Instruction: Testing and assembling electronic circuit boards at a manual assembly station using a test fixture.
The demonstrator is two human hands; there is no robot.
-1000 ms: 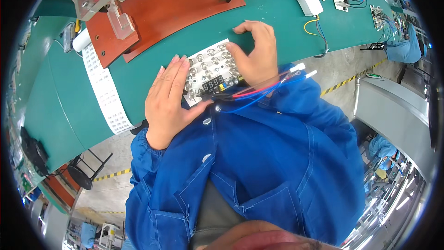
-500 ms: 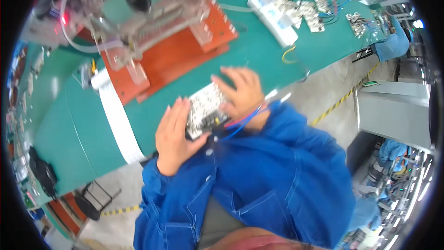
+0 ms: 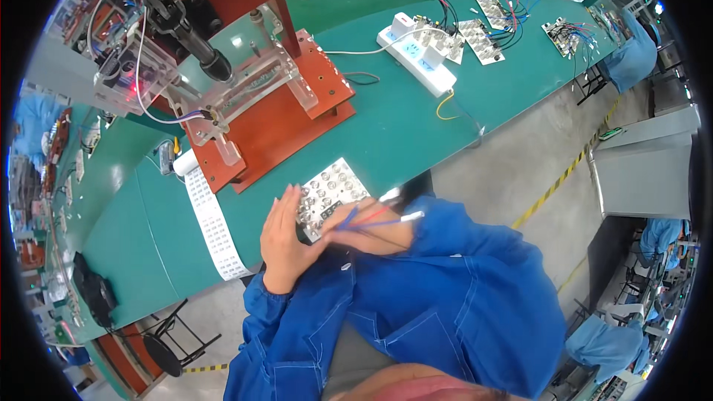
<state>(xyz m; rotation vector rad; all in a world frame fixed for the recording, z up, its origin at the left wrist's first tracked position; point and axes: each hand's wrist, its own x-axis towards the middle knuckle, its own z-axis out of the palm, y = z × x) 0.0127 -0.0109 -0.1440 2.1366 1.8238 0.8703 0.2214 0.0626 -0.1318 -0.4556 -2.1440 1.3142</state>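
Thumb spread wide from its fingers, the left hand (image 3: 286, 247) touches the left edge of a flat white board with round silver bumps (image 3: 334, 184), at the near edge of the green table (image 3: 394, 134). The right hand (image 3: 375, 233) covers the board's near right side, under thin red and blue wires (image 3: 373, 215); I can't tell what its fingers hold. Beyond stands a red-brown machine with clear plastic parts (image 3: 327, 87).

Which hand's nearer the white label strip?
Left. The left hand is just right of the label strip, apart from it; the right hand is farther right, at the circuit board's lower right.
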